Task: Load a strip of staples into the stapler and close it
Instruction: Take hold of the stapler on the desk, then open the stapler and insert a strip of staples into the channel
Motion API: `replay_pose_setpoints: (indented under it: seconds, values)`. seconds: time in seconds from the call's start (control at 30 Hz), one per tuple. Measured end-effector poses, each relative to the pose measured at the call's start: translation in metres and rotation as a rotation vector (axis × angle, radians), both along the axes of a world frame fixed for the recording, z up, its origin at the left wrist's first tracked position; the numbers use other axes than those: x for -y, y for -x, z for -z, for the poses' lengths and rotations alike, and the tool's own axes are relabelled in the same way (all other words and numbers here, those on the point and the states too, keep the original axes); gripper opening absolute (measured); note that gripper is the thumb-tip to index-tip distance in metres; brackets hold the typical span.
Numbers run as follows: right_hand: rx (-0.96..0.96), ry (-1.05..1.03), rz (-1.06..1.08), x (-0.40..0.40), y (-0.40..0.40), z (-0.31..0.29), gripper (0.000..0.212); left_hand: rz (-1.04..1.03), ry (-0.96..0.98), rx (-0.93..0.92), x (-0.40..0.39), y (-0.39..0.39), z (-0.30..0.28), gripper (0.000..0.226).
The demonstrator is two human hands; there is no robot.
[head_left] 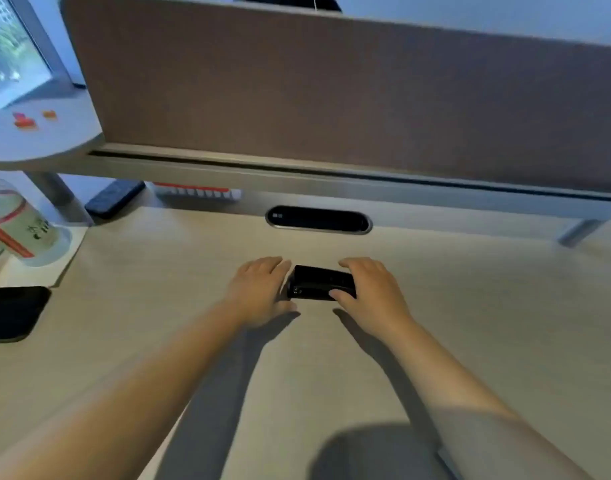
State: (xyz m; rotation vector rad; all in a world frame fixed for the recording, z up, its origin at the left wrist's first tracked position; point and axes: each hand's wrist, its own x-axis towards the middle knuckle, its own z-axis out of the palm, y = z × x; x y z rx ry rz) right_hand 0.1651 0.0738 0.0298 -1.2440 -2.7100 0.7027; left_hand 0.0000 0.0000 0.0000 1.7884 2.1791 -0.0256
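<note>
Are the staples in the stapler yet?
I can't tell. The black stapler lies shut on the desk. The right hand rests on its end, and the left hand sits beside it. No staple strip shows. Either loading hasn't begun or it's finished.

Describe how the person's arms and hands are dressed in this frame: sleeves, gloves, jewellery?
Both hands are bare: no gloves, and no rings or watch that the picture lets me make out on the left hand or the right hand. Both forearms are uncovered to the frame's lower edge. No sleeve cuff is clearly visible; the image is soft, so fine details may be lost.
</note>
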Motion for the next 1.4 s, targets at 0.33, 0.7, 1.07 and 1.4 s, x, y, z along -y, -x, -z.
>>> replay_pose_setpoints:
  seconds: [0.33,0.7,1.07,1.4]
  values:
    - [-0.110,0.021,0.071,-0.007,0.035,0.040,0.045,-0.133,-0.228,0.309,-0.020,0.009,0.036,0.056]
    - [-0.413,0.228,0.208,-0.008,0.033,0.037,0.024,-0.218,-0.343,0.436,-0.015,0.006,0.046,0.036]
    - [-0.842,0.281,0.451,-0.004,0.005,0.031,0.020,-0.206,-0.327,0.372,-0.016,0.004,0.043,0.034]
    - [-0.948,0.298,0.761,-0.014,-0.012,0.040,0.023,-0.220,-0.325,0.352,-0.014,-0.001,0.043,0.035]
